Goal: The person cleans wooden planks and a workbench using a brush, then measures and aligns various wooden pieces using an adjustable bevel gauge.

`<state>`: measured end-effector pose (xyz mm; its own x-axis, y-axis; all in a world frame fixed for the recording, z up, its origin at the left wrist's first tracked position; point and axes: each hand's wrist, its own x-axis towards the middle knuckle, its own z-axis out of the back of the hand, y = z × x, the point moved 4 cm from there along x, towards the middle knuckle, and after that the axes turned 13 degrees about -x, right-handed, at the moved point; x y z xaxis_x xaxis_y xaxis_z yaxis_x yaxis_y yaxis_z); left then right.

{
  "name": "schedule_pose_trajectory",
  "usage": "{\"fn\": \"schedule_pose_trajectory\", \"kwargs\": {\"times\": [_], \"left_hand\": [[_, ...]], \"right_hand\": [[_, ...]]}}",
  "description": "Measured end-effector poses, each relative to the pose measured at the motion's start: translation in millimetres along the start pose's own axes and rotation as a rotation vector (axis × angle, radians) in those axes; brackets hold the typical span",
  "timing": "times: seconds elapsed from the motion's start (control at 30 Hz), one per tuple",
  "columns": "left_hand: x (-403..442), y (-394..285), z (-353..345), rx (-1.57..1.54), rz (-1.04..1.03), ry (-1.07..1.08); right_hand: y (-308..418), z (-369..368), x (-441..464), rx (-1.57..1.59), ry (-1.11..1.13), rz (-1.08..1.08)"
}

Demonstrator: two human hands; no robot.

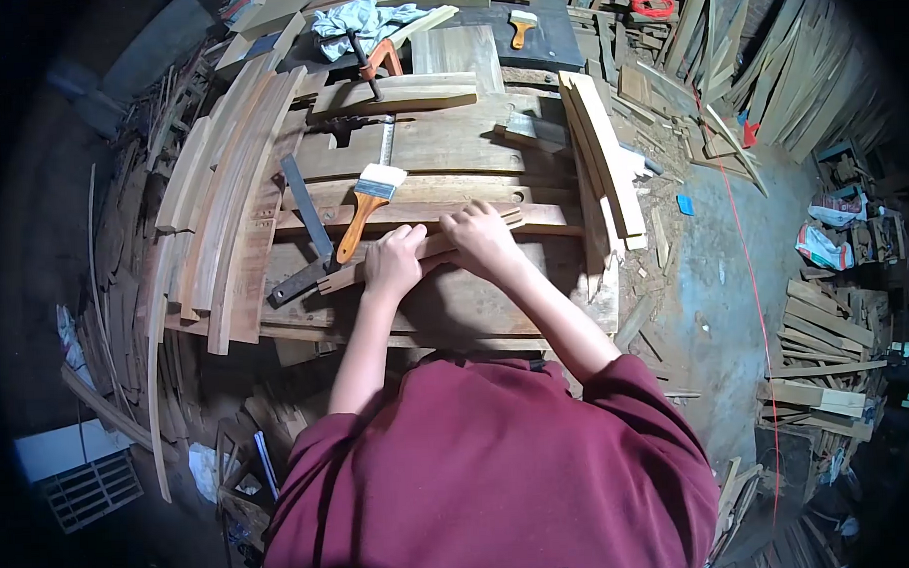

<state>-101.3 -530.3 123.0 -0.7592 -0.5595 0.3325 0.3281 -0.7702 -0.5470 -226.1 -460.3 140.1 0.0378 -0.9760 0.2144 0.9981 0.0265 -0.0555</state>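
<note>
Left hand [394,260], right hand [481,239] curled round wooden strip [342,279]; plank workbench [545,281] beneath; concrete floor [714,265] alongside

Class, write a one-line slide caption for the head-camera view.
Left hand and right hand hold a wooden strip at a workbench, with a brush lying nearby.

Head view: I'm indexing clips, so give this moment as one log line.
left hand: gripping strip | right hand: gripping same strip, farther right | brush: lying beyond left hand | clamp: farther back

Head view, down onto bench [460,309]
</note>
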Motion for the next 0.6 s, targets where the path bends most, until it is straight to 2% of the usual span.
{"fn": "schedule_pose_trajectory", "kwargs": {"times": [0.03, 0.13, 0.2, 0.23, 0.27, 0.4, 0.43, 0.47, 0.5, 0.57, 0.6], "left_hand": [[-0.5, -5.9, 2.7, 0.006, -0.004, 0.0], [-5.4, -9.3, 6.1, 0.006, -0.025, -0.03], [-6.5, -2.9, 5.1, 0.02, 0.006, 0.134], [-8.3, -9.9, 8.4, -0.005, 0.026, 0.185], [-8.2, -19.8, 12.9, 0.003, -0.017, 0.173], [3.2, -75.3, 46.1, -0.003, -0.14, 0.143], [7.0, -82.2, 51.4, -0.016, -0.153, 0.129], [10.6, -90.7, 57.8, -0.066, -0.23, 0.015], [13.0, -95.6, 64.6, -0.068, -0.334, -0.183], [21.4, -94.7, 76.8, -0.131, -0.308, -0.39], [25.1, -85.5, 72.1, -0.222, -0.244, -0.475]], "right_hand": [[4.7, -6.0, 6.8, -0.01, 0.065, 0.016], [10.4, -6.5, 8.1, 0.026, -0.012, 0.107], [11.7, -2.1, 1.6, 0.071, -0.02, 0.14], [13.1, -1.6, -5.1, 0.158, 0.044, 0.136], [13.0, 2.5, -13.8, 0.178, 0.007, 0.104], [1.5, 23.9, -56.5, 0.456, 0.17, -0.179], [-5.0, 24.5, -69.6, 0.515, 0.028, -0.256], [-11.4, 38.4, -75.6, 0.58, 0.035, -0.374], [-18.9, 33.3, -84.5, 0.587, -0.067, -0.427], [-31.7, 44.8, -90.2, 0.892, -0.052, -0.663], [-34.8, 52.8, -95.8, 1.183, -0.01, -0.867]]}}
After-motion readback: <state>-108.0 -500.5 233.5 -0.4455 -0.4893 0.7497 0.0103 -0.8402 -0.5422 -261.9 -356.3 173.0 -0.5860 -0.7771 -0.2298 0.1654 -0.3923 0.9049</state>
